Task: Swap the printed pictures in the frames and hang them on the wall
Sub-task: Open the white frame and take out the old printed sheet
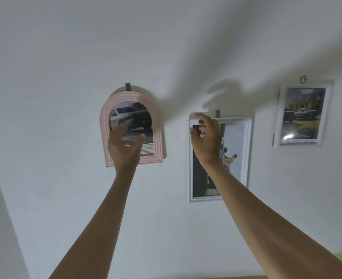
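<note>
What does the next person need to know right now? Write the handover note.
Left hand: open, raised in front of the pink arched frame, holding nothing.
Right hand: fingers loosely curled at the top left corner of the tall white frame; grip unclear.
Small white frame hangs at the right, untouched.
All three frames are on the wall with prints in them. Whether the prints are swapped cannot be told.

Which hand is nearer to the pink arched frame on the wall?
Left. The left hand is raised open right in front of the pink arched frame, overlapping its lower half. The right hand is off to its right, at the tall white frame.
</note>
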Demonstrator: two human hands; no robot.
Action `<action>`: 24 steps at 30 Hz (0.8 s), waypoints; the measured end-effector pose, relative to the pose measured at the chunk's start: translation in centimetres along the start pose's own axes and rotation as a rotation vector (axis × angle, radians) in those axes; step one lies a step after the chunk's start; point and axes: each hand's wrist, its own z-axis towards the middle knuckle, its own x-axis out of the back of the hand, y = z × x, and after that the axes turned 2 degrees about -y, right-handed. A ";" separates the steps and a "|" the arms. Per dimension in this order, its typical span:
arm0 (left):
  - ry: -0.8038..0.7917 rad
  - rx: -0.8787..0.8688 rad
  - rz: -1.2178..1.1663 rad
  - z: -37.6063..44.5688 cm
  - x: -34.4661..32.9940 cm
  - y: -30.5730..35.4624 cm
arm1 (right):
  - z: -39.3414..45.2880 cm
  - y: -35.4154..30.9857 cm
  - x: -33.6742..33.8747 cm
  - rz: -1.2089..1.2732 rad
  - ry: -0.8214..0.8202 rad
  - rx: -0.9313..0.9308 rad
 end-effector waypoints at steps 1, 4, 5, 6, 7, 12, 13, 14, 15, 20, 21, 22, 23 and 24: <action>-0.029 0.005 -0.017 -0.9 -1.1 0.5 | 0.0 0.6 1.3 -0.026 0.010 -0.009; -0.137 0.062 -0.062 -3.5 -4.4 1.5 | -0.2 2.8 5.3 -0.064 0.019 -0.062; -0.175 0.075 -0.080 -4.4 -5.6 1.8 | -0.2 3.7 6.5 -0.075 0.024 -0.075; -0.210 0.081 -0.092 -5.3 -6.6 2.2 | -0.2 4.5 7.8 -0.081 0.033 -0.089; -0.240 0.083 -0.100 -6.1 -7.6 2.5 | -0.2 5.3 9.0 -0.088 0.043 -0.111; -0.332 0.142 -0.142 -8.8 -11.7 3.2 | -0.7 9.1 13.5 -0.088 0.019 -0.271; -0.346 0.154 -0.147 -9.2 -12.3 3.1 | -0.9 9.8 14.1 -0.077 0.004 -0.305; -0.354 0.162 -0.148 -9.6 -12.9 3.1 | -1.0 10.4 14.5 -0.063 -0.018 -0.331; -0.354 0.169 -0.143 -10.0 -13.5 3.0 | -1.3 10.9 14.7 -0.052 -0.041 -0.344; -0.333 0.200 -0.063 -10.7 -14.9 2.1 | -2.1 12.4 14.9 0.013 -0.108 -0.346; -0.337 0.198 -0.047 -10.7 -15.0 1.9 | -2.0 12.8 14.9 0.002 -0.110 -0.340; -0.340 0.199 -0.036 -10.8 -15.1 1.7 | -2.0 13.1 14.8 -0.012 -0.112 -0.321; -0.339 0.207 -0.028 -10.8 -15.1 1.5 | -2.0 13.5 14.7 -0.024 -0.114 -0.301; -0.337 0.218 -0.021 -10.8 -15.1 1.3 | -2.0 13.8 14.5 -0.027 -0.116 -0.283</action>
